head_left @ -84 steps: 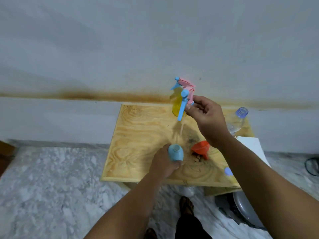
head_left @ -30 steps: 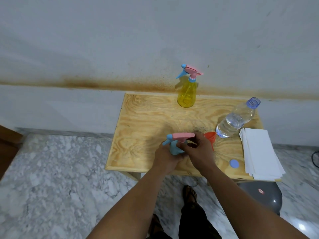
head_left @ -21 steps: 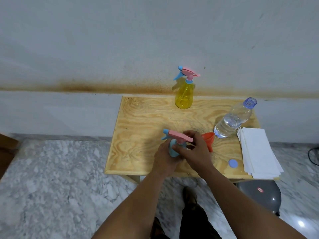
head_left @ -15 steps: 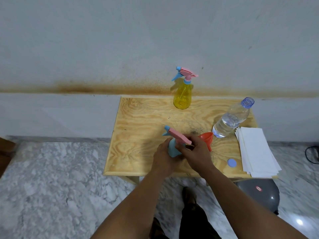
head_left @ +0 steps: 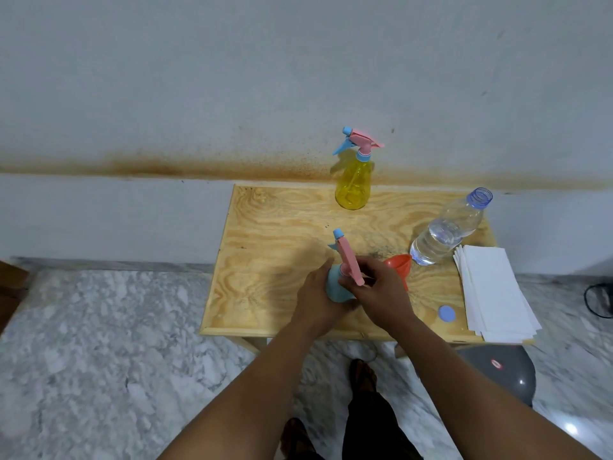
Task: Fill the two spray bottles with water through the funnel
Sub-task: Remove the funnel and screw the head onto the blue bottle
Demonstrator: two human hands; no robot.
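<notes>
A blue spray bottle (head_left: 336, 286) stands near the front of the wooden table (head_left: 275, 234). My left hand (head_left: 315, 298) grips its body. My right hand (head_left: 381, 292) pinches its pink spray head (head_left: 347, 260) at the neck, nozzle pointing away from me. A yellow spray bottle (head_left: 353, 184) with its head on stands at the table's back edge. An orange funnel (head_left: 399, 265) lies just right of my right hand. An uncapped clear water bottle (head_left: 446, 229), partly full, stands at the right.
A stack of white paper sheets (head_left: 494, 290) lies on the table's right edge, with a blue bottle cap (head_left: 446, 314) beside it. A grey round object (head_left: 497, 370) sits on the marble floor under the table's right corner. The wall is close behind the table.
My right hand brought the pink spray head down onto the blue bottle and has been turning it; the nozzle swung from pointing left to pointing away from me. My left hand kept hold of the bottle.
</notes>
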